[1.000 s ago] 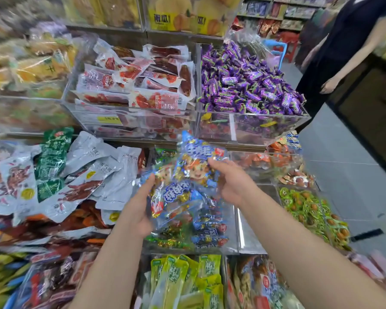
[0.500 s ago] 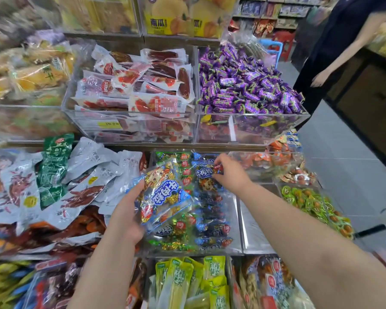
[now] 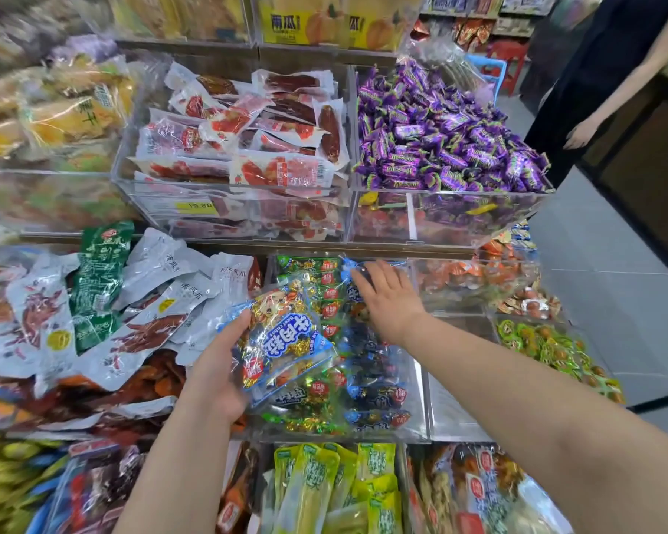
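At frame centre the left hand (image 3: 216, 375) grips the blue bag (image 3: 286, 341) by one edge over the clear bin (image 3: 344, 433), where it may slip, while the right hand (image 3: 386, 302), fingers flat, could topple the packets (image 3: 378, 396)

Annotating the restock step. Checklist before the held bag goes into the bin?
1. Left hand grips blue-edged clear bag of foil-wrapped sweets: ok.
2. Bag's printed face up: ok.
3. Right hand flat on blue packet row in clear plastic bin, holding nothing: ok.
4. Free slot in the bin for the bag: cannot tell.
5. Bag over the bin: ok.
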`<state>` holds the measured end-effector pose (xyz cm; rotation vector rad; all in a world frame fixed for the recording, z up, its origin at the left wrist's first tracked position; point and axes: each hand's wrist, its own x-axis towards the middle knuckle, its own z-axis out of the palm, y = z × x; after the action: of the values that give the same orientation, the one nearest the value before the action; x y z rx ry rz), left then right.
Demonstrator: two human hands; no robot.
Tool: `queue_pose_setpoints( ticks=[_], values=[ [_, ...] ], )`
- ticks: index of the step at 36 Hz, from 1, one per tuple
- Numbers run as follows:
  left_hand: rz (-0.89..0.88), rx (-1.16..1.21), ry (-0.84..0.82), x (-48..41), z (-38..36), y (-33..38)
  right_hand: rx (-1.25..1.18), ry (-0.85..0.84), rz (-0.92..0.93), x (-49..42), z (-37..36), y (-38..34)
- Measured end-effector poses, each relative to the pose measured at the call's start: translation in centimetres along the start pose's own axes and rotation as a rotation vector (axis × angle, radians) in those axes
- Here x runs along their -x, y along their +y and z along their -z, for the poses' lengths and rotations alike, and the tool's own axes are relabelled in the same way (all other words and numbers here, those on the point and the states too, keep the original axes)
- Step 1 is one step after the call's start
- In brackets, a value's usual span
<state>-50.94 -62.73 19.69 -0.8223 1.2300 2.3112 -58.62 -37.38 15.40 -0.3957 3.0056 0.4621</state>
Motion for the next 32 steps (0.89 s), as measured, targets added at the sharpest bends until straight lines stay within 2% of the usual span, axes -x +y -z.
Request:
queue_pose_setpoints(
  ticks=[2,5,11,17,20,22,24,26,27,29,31,32],
  values=[
    [0.002,-0.007,-0.001,0.0,0.0,0.0,0.037,-0.066,0.038,0.3,-1.0,-0.4],
    [-0.008,-0.018,0.003,0.0,0.0,-0.1,0.063,-0.07,0.022,0.2,-1.7,-0.4],
    [-0.014,-0.023,0.041,-0.2,0.2,0.0,-0.016,-0.072,-0.127,-2.0,-1.2,-0.6],
    [-0.034,-0.07,0.017,0.3,-0.1,0.4,-0.036,-0.131,-0.136,-2.0,-1.1,-0.9],
    [-0.042,-0.164,-0.008,0.4,-0.4,0.4,-0.123,-0.155,-0.123,-1.4,-0.3,-0.7],
    [-0.057,-0.209,-0.013,0.5,-0.7,0.4,-0.271,-0.106,-0.161,-0.6,0.9,-0.3],
    [-0.082,-0.233,-0.008,0.5,-0.9,0.1,-0.542,0.143,-0.31,0.6,2.9,0.1],
    [-0.092,-0.252,-0.019,0.6,-1.5,-0.2,-0.918,0.395,-0.441,1.8,5.3,0.0],
    [-0.091,-0.256,-0.027,0.7,-1.9,-0.4,-1.115,0.398,-0.43,2.5,6.6,-0.3],
    [-0.096,-0.247,-0.035,0.9,-2.8,-0.8,-1.397,0.154,-0.283,4.0,8.8,-1.4],
    [-0.108,-0.207,-0.032,1.1,-3.7,-1.2,-1.449,-0.107,-0.204,5.5,9.7,-2.5],
    [-0.121,-0.177,-0.02,1.1,-4.1,-1.3,-1.432,-0.155,-0.227,6.1,9.6,-3.0]
  ],
)
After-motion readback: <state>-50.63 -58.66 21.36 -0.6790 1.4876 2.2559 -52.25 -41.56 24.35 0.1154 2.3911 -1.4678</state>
